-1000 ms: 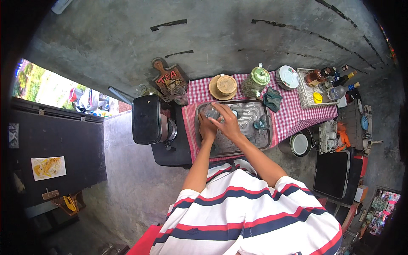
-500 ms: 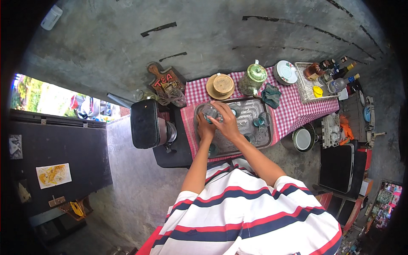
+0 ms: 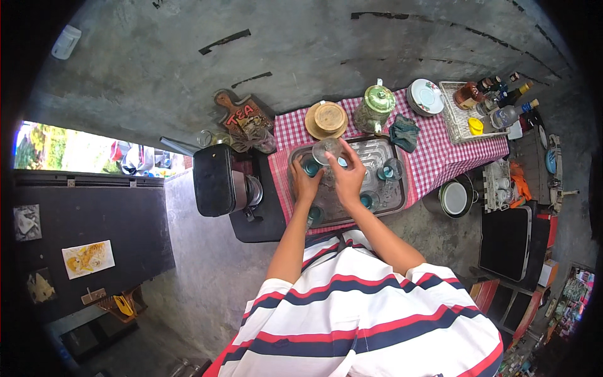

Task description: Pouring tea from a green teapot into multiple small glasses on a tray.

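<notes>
Fingers of the right hand [image 3: 347, 179] wrap a clear glass [image 3: 327, 149] at the metal tray's [image 3: 397, 200] far edge (upright, it seems), the left hand [image 3: 306, 183] cupping a teal-bottomed glass [image 3: 310, 166] beside it.

Green teapot [image 3: 377, 103], stacked plates [image 3: 425, 96], blk appliance [image 3: 217, 181], bottles [image 3: 502, 100], checked cloth [image 3: 440, 157]

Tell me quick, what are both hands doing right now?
Left hand: over the metal tray, fingers on a teal-bottomed glass; grip unclear.
Right hand: closed around a clear glass, raised over the tray.
</notes>
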The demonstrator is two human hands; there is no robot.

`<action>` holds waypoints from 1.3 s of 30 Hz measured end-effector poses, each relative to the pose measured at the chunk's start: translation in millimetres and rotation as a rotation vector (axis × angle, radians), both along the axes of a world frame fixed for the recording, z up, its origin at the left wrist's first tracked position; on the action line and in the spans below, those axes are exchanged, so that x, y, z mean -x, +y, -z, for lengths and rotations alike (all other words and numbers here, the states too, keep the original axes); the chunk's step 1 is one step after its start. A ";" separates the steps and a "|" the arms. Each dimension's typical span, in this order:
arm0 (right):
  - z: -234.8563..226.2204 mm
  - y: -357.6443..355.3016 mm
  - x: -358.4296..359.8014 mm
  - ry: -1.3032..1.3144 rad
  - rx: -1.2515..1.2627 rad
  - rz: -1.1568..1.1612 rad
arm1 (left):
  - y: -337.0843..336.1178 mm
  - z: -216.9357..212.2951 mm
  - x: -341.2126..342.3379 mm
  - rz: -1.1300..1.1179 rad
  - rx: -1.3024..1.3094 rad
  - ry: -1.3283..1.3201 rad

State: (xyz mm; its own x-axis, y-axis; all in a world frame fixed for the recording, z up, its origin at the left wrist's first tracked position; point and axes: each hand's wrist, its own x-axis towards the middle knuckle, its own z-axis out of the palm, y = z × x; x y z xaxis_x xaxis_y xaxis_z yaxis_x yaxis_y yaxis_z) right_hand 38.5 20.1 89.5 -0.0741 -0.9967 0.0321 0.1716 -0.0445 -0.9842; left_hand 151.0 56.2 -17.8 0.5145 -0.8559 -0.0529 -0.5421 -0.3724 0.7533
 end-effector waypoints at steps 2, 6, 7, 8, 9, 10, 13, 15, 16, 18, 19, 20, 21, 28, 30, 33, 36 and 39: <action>-2.6 -1.5 9.6 -0.169 -0.205 -0.018 | -1.7 1.2 -2.6 0.006 0.033 0.003; 4.6 -4.1 40.1 -0.400 -0.401 0.003 | -0.2 2.3 -3.0 -0.010 -0.006 -0.004; 7.6 -5.1 49.5 -0.437 -0.389 0.022 | -0.3 2.3 -2.2 -0.009 -0.008 0.002; 9.8 -1.3 61.4 -0.407 -0.395 0.027 | -0.6 2.3 -1.1 -0.009 -0.011 0.007; 10.7 1.3 71.1 -0.407 -0.398 0.031 | -1.5 2.5 -1.7 -0.011 -0.012 0.012; 11.4 3.7 80.7 -0.394 -0.404 0.059 | -2.1 2.5 -2.4 -0.007 -0.015 0.013; 10.9 9.3 110.0 -0.366 -0.410 0.106 | -3.2 0.8 -2.0 -0.011 -0.054 0.034; 12.4 12.3 130.3 -0.305 -0.440 0.162 | -2.3 1.2 -1.6 -0.012 -0.036 0.027; 14.2 13.5 138.3 -0.297 -0.445 0.175 | -1.2 2.8 -3.3 -0.013 -0.034 0.027; 16.2 13.0 151.0 -0.302 -0.444 0.196 | -0.1 1.6 -4.4 -0.011 -0.020 0.016; 16.8 11.9 156.6 -0.307 -0.445 0.218 | -1.2 -0.5 -3.2 -0.010 -0.018 0.018; 17.7 10.1 161.2 -0.314 -0.445 0.232 | -2.4 -2.8 -2.4 -0.016 -0.052 0.029; 18.1 8.1 164.4 -0.314 -0.444 0.230 | -2.9 -5.2 -1.6 -0.022 -0.086 0.039; 16.6 -12.7 169.8 -0.306 -0.423 0.192 | -3.5 -13.7 -0.2 -0.030 -0.120 0.039; 15.9 -16.9 171.1 -0.295 -0.413 0.164 | -4.3 -15.9 0.5 -0.023 -0.146 0.043; 17.2 -22.2 173.8 -0.292 -0.427 0.109 | -5.5 -20.3 1.2 -0.017 -0.183 0.014; 20.9 -24.3 175.5 -0.271 -0.483 0.006 | -7.0 -24.6 -0.7 -0.010 -0.246 -0.004; 23.6 -22.0 176.2 -0.214 -0.547 -0.097 | -8.9 -28.7 -2.1 0.017 -0.321 -0.076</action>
State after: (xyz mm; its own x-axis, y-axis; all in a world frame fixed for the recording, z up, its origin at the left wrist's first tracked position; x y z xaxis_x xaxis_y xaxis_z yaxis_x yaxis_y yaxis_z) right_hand -137.7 -1.8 65.9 0.0700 -0.8669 -0.4936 0.3465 0.4851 -0.8029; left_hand 153.1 47.3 10.9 0.5133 -0.8102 -0.2830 -0.6004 -0.5746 0.5562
